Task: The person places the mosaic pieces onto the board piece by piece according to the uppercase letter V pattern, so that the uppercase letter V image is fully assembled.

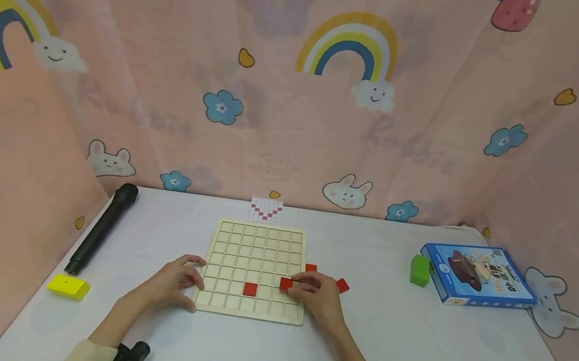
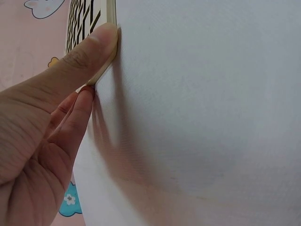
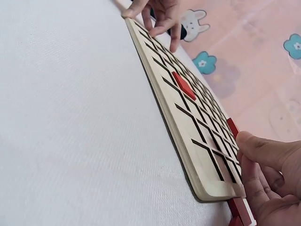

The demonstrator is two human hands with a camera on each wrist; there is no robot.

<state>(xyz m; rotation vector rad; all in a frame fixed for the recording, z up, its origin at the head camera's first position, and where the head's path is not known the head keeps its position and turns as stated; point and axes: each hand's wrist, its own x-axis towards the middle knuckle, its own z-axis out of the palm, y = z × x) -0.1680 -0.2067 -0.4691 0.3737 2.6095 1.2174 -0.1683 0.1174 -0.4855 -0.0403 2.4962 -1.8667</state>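
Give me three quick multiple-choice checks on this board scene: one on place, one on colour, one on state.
1. Where does the yellow block lie?
A. left of the grid board
B. on the blue box
C. inside the board

2. What colour is the tile seated in the board?
A. green
B. red
C. yellow

3. What is the right hand doing?
A. lying flat and idle
B. holding the black cylinder
C. pinching a red tile

A: it lies near the table's left edge. B: the head view shows it red. C: the fingertips close on the tile at the board's right side.
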